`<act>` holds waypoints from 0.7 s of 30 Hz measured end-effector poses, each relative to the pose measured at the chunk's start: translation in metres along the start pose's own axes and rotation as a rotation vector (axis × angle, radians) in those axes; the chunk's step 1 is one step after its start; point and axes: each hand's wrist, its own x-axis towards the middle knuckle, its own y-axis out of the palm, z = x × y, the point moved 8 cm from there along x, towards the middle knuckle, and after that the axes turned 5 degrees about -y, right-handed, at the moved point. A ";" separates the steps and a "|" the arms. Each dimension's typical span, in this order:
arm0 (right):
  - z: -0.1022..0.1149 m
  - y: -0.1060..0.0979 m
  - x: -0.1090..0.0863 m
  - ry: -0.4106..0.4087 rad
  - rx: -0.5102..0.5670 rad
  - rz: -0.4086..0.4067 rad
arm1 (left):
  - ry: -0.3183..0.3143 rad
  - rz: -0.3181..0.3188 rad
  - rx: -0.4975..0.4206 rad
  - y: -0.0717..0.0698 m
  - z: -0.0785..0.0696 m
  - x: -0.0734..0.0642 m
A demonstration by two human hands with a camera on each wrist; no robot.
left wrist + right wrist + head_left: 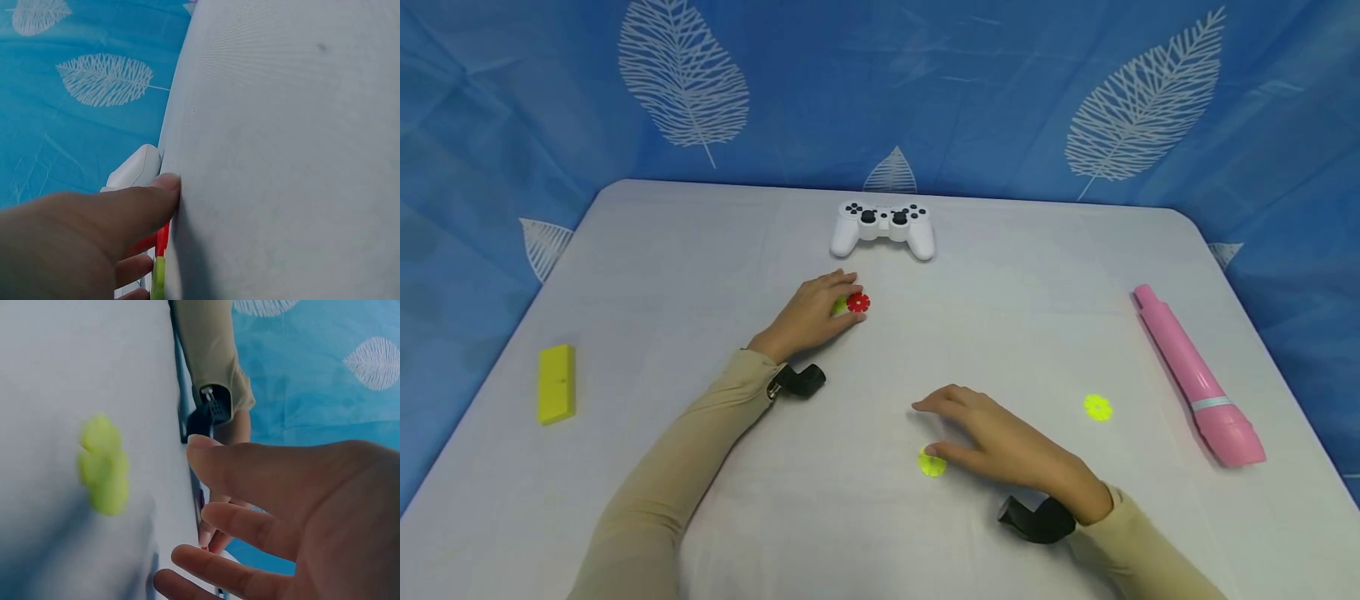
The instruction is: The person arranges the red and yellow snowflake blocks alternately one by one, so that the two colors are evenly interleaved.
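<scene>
In the head view my left hand (811, 315) is low over the table, with thumb and a finger at opposite rims of a red flower-shaped disc (858, 302). A green disc (839, 305) sits beside the red one, partly hidden by the hand. From the left wrist, the red disc (162, 240) and green disc (159, 278) appear edge-on behind the thumb. My right hand (1000, 437) hovers with fingers spread and nothing in them. Below its thumb a yellow-green flower-shaped disc (932, 462) lies on the table; the right wrist view shows this disc (104, 465) blurred, apart from the thumb.
A white game controller (883, 229) lies at the back, just beyond the left hand. To the right are another yellow-green disc (1098, 407) and a pink cylindrical object (1198, 379). On the far left stands a yellow block (556, 384). Blue leaf-patterned cloth hangs behind the table.
</scene>
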 end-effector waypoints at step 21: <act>0.007 0.018 -0.023 -0.068 -0.215 -0.201 | 0.010 -0.011 -0.005 0.000 0.001 0.000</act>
